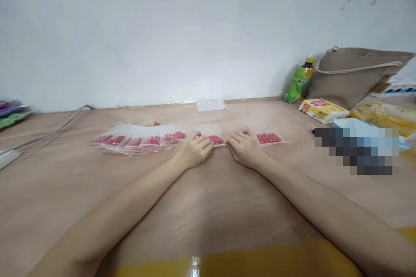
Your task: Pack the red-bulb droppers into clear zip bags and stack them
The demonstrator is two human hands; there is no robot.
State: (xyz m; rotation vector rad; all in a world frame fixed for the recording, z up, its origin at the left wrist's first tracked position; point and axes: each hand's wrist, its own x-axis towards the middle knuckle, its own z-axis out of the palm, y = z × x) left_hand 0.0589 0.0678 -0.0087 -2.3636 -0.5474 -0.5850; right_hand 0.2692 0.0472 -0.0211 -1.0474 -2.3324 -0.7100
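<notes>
A small clear plastic bag point(216, 139) with several red pieces at its near end lies between my hands. My left hand point(196, 150) is closed, its fingers curled over the bag's left near corner. Closed as well, my right hand point(246, 148) pinches at the right near corner of that bag. Just right of it lies another clear bag point(268, 137) holding several red pieces in a row, partly covered by my fingers. To the left, a fanned row of similar filled bags point(139, 139) overlaps on the table. Both thumbs are mostly hidden.
Against the wall sits a white stack of flat bags point(211, 105). At right are a green drink bottle point(299, 81), a beige bag point(354, 73), a yellow tissue pack point(323, 110), yellow plastic point(386, 114) and a blurred patch. A grey cable point(58, 130) crosses the left side.
</notes>
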